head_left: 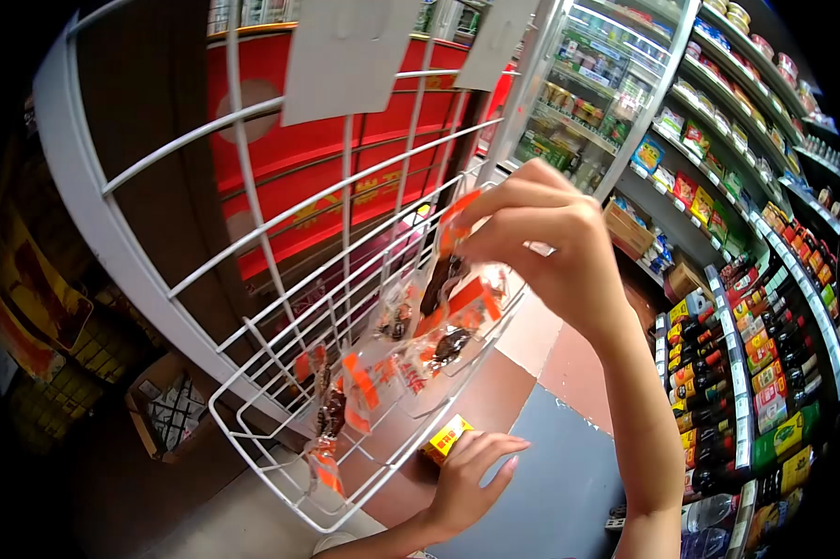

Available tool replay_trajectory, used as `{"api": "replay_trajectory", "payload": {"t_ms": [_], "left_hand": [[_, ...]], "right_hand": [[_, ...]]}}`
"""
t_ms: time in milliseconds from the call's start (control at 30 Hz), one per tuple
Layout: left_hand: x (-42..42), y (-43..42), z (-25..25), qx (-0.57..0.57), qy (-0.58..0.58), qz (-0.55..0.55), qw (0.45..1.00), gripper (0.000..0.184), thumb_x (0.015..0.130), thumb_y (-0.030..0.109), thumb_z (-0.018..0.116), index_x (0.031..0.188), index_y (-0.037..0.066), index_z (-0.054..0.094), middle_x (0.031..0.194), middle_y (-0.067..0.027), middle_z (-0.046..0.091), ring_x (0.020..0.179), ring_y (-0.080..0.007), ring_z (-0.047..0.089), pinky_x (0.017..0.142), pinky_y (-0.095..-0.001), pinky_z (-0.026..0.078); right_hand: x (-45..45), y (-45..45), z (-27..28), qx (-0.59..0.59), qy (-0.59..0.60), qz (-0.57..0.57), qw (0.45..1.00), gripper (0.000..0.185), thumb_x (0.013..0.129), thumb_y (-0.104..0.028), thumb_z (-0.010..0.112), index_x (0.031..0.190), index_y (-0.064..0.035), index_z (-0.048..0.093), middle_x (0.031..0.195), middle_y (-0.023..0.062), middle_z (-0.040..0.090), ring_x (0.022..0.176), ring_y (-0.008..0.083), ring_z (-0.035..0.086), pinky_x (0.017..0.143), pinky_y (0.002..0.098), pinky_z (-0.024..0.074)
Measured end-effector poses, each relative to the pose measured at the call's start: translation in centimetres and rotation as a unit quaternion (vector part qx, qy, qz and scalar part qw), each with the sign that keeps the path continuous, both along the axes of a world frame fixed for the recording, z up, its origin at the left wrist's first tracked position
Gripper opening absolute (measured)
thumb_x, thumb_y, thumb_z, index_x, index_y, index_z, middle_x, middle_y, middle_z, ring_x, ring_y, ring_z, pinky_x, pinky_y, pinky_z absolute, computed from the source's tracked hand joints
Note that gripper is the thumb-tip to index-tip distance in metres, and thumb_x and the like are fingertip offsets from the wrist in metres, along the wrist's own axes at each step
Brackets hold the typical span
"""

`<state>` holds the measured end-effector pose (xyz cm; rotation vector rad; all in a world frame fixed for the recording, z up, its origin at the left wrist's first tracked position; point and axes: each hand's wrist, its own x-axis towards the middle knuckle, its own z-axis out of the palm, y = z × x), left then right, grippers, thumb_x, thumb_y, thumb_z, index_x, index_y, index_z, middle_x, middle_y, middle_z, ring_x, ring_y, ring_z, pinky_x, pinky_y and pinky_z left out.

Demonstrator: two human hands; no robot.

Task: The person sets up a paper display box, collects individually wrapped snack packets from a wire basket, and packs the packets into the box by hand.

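Observation:
A white wire basket (420, 445) hangs on a white wire rack and holds several clear packets with orange ends and dark contents. Above its far end, my right hand (541, 233) pinches the orange top of one packet (444, 275), which hangs down among the others. Another packet (330, 410) lies at the basket's near end. Lower down, outside the basket, my left hand (471, 480) has its fingers bent around or against a small yellow and red box (449, 438). The palm side of that hand is hidden.
Shelves of bottles (774, 363) and snack packs (685, 191) line the right side. A glass-door cooler (592, 88) stands behind. At the lower left is an open cardboard box (163, 410). White cards (350, 56) hang on the rack.

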<state>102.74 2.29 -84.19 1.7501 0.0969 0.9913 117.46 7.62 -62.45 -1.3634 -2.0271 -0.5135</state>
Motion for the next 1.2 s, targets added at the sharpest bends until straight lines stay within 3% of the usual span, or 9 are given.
{"api": "replay_trajectory", "payload": {"t_ms": [133, 333, 467, 567, 667, 700, 900, 1033, 1200], "left_hand": [[0.4, -0.4, -0.5, 0.009, 0.014, -0.005, 1.0, 0.024, 0.083, 0.001, 0.066, 0.106, 0.008, 0.068, 0.104, -0.0056, 0.069, 0.094, -0.026, 0.061, 0.086, -0.0356, 0.047], [0.8, -0.9, -0.4, -0.005, 0.059, -0.014, 0.998, 0.021, 0.082, 0.001, 0.067, 0.102, 0.006, 0.07, 0.1, -0.0068, 0.069, 0.093, -0.0256, 0.061, 0.083, -0.0352, 0.047], [1.5, -1.1, -0.8, -0.002, 0.082, -0.005, 0.997, 0.021, 0.082, 0.0, 0.067, 0.102, 0.004, 0.071, 0.099, -0.0083, 0.07, 0.093, -0.0248, 0.06, 0.083, -0.0332, 0.047], [2.0, -1.2, -1.5, -0.023, 0.102, -0.014, 0.994, 0.021, 0.084, 0.001, 0.064, 0.103, 0.002, 0.07, 0.1, -0.0111, 0.069, 0.094, -0.0228, 0.06, 0.083, -0.0317, 0.046], [2.5, -1.1, -2.0, -0.074, 0.136, -0.036, 0.987, 0.022, 0.088, 0.005, 0.06, 0.107, 0.0, 0.068, 0.102, -0.0103, 0.067, 0.096, -0.0184, 0.06, 0.083, -0.03, 0.046], [2.9, -1.1, -2.7, -0.081, 0.145, -0.045, 0.985, 0.024, 0.089, 0.007, 0.06, 0.111, -0.002, 0.066, 0.104, -0.0095, 0.067, 0.098, -0.0161, 0.06, 0.085, -0.0299, 0.047], [4.6, -1.5, -5.7, -0.197, 0.176, -0.062, 0.962, 0.022, 0.091, 0.006, 0.065, 0.111, -0.002, 0.064, 0.098, -0.0073, 0.068, 0.091, -0.0125, 0.062, 0.078, -0.0272, 0.047], [5.7, -1.5, -9.2, -0.188, 0.235, -0.081, 0.95, 0.016, 0.09, 0.008, 0.067, 0.1, -0.004, 0.068, 0.085, -0.0049, 0.068, 0.076, -0.0079, 0.061, 0.066, -0.0219, 0.046], [6.3, -1.6, -15.1, -0.176, 0.277, -0.063, 0.943, 0.014, 0.09, 0.009, 0.068, 0.088, -0.005, 0.07, 0.073, -0.0038, 0.068, 0.066, -0.0054, 0.059, 0.06, -0.0207, 0.044]], "right_hand": [[1.2, -3.1, 1.1, 0.173, -0.011, -0.096, 0.98, 0.014, 0.068, 0.001, 0.076, 0.079, -0.0081, 0.075, 0.091, -0.0008, 0.073, 0.085, 0.0176, 0.058, 0.073, 0.0289, 0.047], [5.0, -10.1, -1.3, 0.277, 0.28, -0.215, 0.894, 0.012, 0.08, 0.001, 0.073, 0.09, -0.0042, 0.075, 0.089, 0.0024, 0.069, 0.086, 0.01, 0.057, 0.065, 0.0231, 0.0412], [5.6, -15.1, -5.0, 0.229, 0.436, -0.231, 0.839, 0.009, 0.083, -0.004, 0.075, 0.09, 0.0025, 0.073, 0.082, -0.0006, 0.062, 0.075, 0.0037, 0.053, 0.062, 0.0176, 0.0379], [6.3, -18.9, -9.4, 0.121, 0.465, -0.314, 0.819, 0.008, 0.083, -0.003, 0.074, 0.089, 0.0016, 0.073, 0.081, -0.0002, 0.063, 0.067, 0.0037, 0.052, 0.064, 0.0183, 0.0471], [5.2, -20.4, -13.7, 0.032, 0.607, -0.267, 0.748, 0.009, 0.083, -0.002, 0.072, 0.088, 0.0046, 0.072, 0.08, 0.0068, 0.07, 0.07, 0.0067, 0.062, 0.062, 0.0236, 0.0537], [4.9, -21.0, -15.1, -0.01, 0.636, -0.285, 0.717, 0.01, 0.081, -0.002, 0.072, 0.089, 0.0036, 0.071, 0.081, 0.0079, 0.071, 0.073, 0.0098, 0.065, 0.071, 0.0226, 0.0509], [3.3, -22.5, -23.8, -0.154, 0.737, -0.285, 0.593, 0.012, 0.077, -0.006, 0.074, 0.085, 0.0027, 0.074, 0.08, 0.0097, 0.072, 0.074, 0.0132, 0.066, 0.073, 0.0281, 0.0519], [2.7, -23.2, -29.3, -0.222, 0.703, -0.297, 0.607, 0.013, 0.076, -0.008, 0.076, 0.084, 0.002, 0.075, 0.076, 0.0082, 0.072, 0.07, 0.0113, 0.063, 0.07, 0.0276, 0.0515], [3.2, -24.7, -35.7, -0.225, 0.757, -0.239, 0.565, 0.015, 0.079, -0.01, 0.077, 0.088, 0.0016, 0.075, 0.079, 0.0076, 0.072, 0.072, 0.0122, 0.064, 0.069, 0.0276, 0.0503]]}}
